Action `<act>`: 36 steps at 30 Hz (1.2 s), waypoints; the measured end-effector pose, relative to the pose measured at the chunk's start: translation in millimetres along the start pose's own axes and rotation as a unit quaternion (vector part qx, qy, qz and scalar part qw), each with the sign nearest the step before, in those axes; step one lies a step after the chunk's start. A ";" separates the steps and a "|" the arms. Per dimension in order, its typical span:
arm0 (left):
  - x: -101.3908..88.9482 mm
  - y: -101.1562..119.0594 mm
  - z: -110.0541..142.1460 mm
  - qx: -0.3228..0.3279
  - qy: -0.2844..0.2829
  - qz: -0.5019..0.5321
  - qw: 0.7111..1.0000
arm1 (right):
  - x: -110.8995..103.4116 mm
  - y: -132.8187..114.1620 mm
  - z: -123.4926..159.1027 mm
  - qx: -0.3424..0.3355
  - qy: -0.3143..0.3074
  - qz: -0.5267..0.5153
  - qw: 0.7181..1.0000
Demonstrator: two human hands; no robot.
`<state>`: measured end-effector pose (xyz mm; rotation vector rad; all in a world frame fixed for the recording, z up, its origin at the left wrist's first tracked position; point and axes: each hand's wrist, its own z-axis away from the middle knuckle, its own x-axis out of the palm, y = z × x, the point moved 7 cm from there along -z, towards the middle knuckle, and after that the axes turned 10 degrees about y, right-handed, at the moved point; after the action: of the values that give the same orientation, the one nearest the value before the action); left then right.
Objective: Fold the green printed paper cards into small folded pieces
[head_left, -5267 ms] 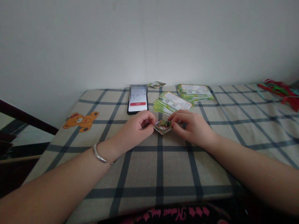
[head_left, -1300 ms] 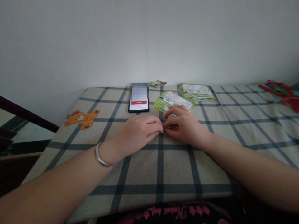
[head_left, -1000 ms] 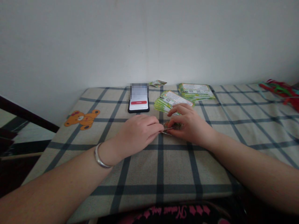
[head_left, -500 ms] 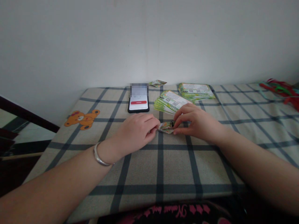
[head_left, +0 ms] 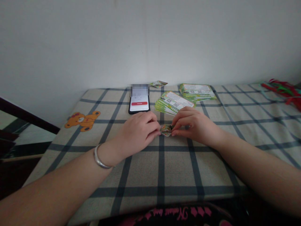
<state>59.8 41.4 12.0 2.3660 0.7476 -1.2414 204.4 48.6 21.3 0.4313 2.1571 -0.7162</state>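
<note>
Between my hands, low over the checked tablecloth (head_left: 141,169), is a small folded piece of printed paper (head_left: 166,129), green and white. My left hand (head_left: 142,128), with a silver bangle on its wrist, pinches the paper's left end. The fingertips of my right hand (head_left: 191,125) close on its right end. Just beyond the right hand lies a fanned pile of green and white leaflets (head_left: 172,102). A phone (head_left: 139,105) with a lit screen rests beyond my left hand.
Another folded paper (head_left: 159,83) lies by the wall (head_left: 150,40). A second leaflet stack (head_left: 197,91) is at the back right. Red and green stringy material (head_left: 285,92) lies at the far right. An orange bear patch (head_left: 82,121) marks the cloth at left.
My right hand has shifted slightly left, closer to my left hand. The folded paper between them has turned a little and looks more bunched.
</note>
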 end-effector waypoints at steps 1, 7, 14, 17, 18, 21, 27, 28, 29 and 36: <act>0.0 -2.8 -0.4 -0.010 -0.001 0.014 1.000 | 0.0 0.6 -0.4 0.004 0.003 -0.005 1.000; 3.4 -19.3 -2.0 -0.083 -0.023 0.093 0.992 | 0.9 4.7 -2.5 0.047 0.020 -0.018 0.999; 5.9 -18.0 -1.8 -0.109 -0.033 0.072 0.991 | 8.4 10.8 0.2 0.100 -0.016 -0.004 0.995; 7.9 -17.4 -1.1 -0.107 -0.035 0.062 0.992 | 8.7 10.4 1.2 0.093 -0.004 0.016 0.996; 8.3 -17.2 -0.8 -0.103 -0.033 0.060 0.992 | 7.6 8.4 1.1 0.080 0.008 0.024 0.996; 9.1 -17.7 0.3 -0.095 -0.027 0.059 0.993 | 4.4 0.5 0.4 0.035 0.035 0.045 0.998; 9.9 -15.9 0.5 -0.084 -0.031 0.060 0.994 | 6.2 -12.8 0.2 -0.017 0.018 0.090 0.996; 9.9 -15.4 0.2 -0.081 -0.031 0.059 0.994 | 7.6 -14.3 0.5 -0.022 0.011 0.090 0.996; 9.9 -15.3 0.0 -0.080 -0.030 0.058 0.995 | 9.1 -14.7 0.8 -0.021 0.003 0.088 0.996; 10.3 -19.8 -0.1 -0.103 -0.027 0.041 0.993 | 17.1 3.0 1.3 0.066 -0.020 0.078 0.995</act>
<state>52.8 60.0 2.0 2.1651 0.7160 -1.1321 196.1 51.2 6.2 0.6415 2.0207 -0.7745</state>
